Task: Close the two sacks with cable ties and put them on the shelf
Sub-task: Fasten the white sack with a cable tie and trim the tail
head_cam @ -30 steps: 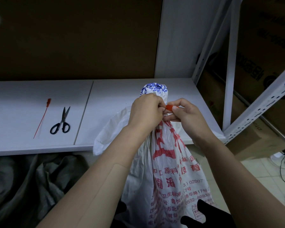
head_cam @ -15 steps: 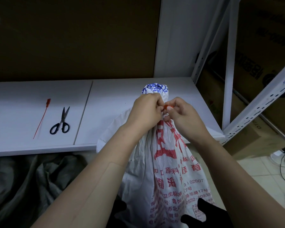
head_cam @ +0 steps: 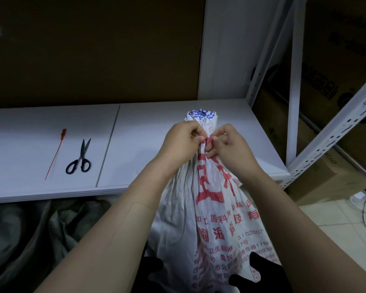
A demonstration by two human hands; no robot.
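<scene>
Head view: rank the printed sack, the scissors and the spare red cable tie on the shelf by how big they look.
1. Printed sack: by far the largest, though it is also nearest the camera.
2-3. Unsure: the spare cable tie looks longer, but the scissors look bulkier.

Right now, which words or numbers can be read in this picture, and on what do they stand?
"原料": red print on the white sack.
"02007": red, same sack, lower.
"17号": red, same sack, below that.
Remaining red characters on the sack: too creased or blurred to read surely.
Dark print on the cardboard boxes: too blurred to read.
</scene>
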